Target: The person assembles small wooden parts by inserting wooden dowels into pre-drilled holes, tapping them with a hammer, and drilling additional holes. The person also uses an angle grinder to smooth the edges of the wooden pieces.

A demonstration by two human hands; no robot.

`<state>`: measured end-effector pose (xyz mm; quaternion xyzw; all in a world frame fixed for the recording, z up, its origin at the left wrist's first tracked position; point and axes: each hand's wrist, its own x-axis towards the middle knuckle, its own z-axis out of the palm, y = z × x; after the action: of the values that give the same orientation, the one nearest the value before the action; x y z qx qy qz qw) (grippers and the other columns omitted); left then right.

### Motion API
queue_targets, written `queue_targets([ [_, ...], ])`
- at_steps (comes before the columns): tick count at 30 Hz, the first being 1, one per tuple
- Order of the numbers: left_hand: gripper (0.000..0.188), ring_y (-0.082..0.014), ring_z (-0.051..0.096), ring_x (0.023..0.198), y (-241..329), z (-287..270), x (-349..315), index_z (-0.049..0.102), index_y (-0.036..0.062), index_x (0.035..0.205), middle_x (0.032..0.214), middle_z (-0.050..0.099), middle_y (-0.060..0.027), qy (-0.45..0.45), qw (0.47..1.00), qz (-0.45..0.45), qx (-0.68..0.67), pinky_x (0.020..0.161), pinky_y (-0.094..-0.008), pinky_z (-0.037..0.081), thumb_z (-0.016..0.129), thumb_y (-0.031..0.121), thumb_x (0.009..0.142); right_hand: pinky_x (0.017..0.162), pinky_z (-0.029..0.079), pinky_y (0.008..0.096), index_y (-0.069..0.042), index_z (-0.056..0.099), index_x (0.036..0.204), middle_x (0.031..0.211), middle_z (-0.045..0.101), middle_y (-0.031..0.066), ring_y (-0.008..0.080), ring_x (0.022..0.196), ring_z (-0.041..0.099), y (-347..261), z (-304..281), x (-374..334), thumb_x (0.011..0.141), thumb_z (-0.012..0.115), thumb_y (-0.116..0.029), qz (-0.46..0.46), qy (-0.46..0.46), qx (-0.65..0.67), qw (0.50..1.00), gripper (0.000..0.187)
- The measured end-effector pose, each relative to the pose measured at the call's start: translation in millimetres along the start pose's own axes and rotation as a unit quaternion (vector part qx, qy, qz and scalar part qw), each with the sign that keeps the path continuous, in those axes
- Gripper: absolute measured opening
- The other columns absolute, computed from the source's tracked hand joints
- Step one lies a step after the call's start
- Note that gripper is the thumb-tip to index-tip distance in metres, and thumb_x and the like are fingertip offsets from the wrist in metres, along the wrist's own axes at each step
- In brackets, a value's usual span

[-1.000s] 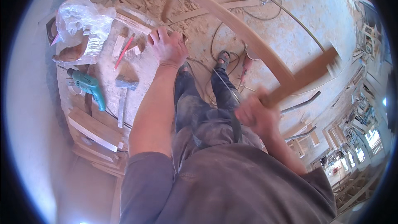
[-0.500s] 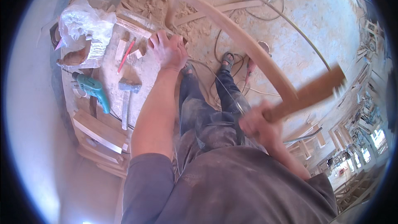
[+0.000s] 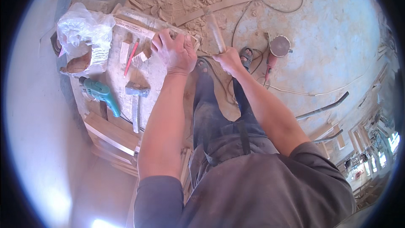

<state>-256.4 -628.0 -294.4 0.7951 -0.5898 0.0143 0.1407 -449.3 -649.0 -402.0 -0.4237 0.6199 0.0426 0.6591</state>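
My left hand [image 3: 174,52] is closed over the near end of a wooden strip [image 3: 133,26] that lies along the back edge of the workbench [image 3: 116,61]. My right hand [image 3: 230,61] grips a wooden frame saw [image 3: 216,31] just right of that end. Seen nearly edge-on, the saw shows mainly one wooden bar; I cannot make out its blade. On the bench beside my left arm lie a red pencil [image 3: 130,58], small wood offcuts [image 3: 125,52], a hammer [image 3: 137,90] and a green power drill [image 3: 102,94].
A crumpled clear plastic bag [image 3: 82,27] sits at the bench's far left. Stacked boards [image 3: 110,133] are nearer me. On the floor to the right are a red angle grinder [image 3: 271,61], its cord and bent dark bars [image 3: 322,107]. Sawdust [image 3: 168,0] and a curved wooden strip [image 3: 232,4] lie ahead.
My right hand has swung the frame saw from the lower right, forward and leftward to beside the wooden strip's end. My left hand keeps its hold there.
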Motion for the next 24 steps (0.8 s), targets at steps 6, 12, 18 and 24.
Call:
queue_targets([
  [6,0.019,-0.0377,0.046,0.106,3,-9,4,0.067,0.0128,0.075,0.105,0.052,-0.014,0.028,0.999,0.006,-0.014,0.091,-0.0542,0.035,0.069,0.03,0.083,0.069,0.055,0.0394,0.0,0.065,0.116,0.091,0.074,0.0149,0.0242,0.078,0.072,58,96,44,0.082,0.077,-0.017,-0.083,0.014,0.031,0.996,0.04],
  [12,0.021,-0.0397,0.046,0.111,-5,-5,0,0.071,0.0104,0.08,0.109,0.052,-0.0159,0.045,0.997,-0.019,-0.061,0.094,-0.0561,0.036,0.072,0.032,0.079,0.075,0.052,0.0323,0.0,0.063,0.127,0.105,0.069,0.0058,0.0136,0.088,0.063,95,146,38,0.084,0.069,0.0,-0.084,-0.121,0.214,0.966,0.043],
  [18,0.029,-0.0432,0.045,0.122,-14,-24,-19,0.072,0.0056,0.091,0.121,0.053,-0.0184,0.038,0.985,0.045,-0.16,0.105,-0.0575,0.038,0.075,0.031,0.078,0.081,0.054,0.0356,0.002,0.064,0.121,0.108,0.069,0.0087,0.0267,0.094,0.068,124,27,-13,0.093,0.064,-0.015,-0.079,-0.069,0.234,0.966,0.033],
  [24,0.022,-0.0381,0.056,0.116,-25,-56,-76,0.069,0.0035,0.093,0.116,0.061,-0.0192,0.014,0.974,-0.026,-0.226,0.1,-0.0503,0.047,0.074,0.024,0.086,0.09,0.055,0.0356,0.003,0.069,0.115,0.109,0.072,0.0115,0.0268,0.1,0.07,-21,-9,-111,0.099,0.063,-0.019,-0.25,0.263,-0.21,0.908,0.027],
])
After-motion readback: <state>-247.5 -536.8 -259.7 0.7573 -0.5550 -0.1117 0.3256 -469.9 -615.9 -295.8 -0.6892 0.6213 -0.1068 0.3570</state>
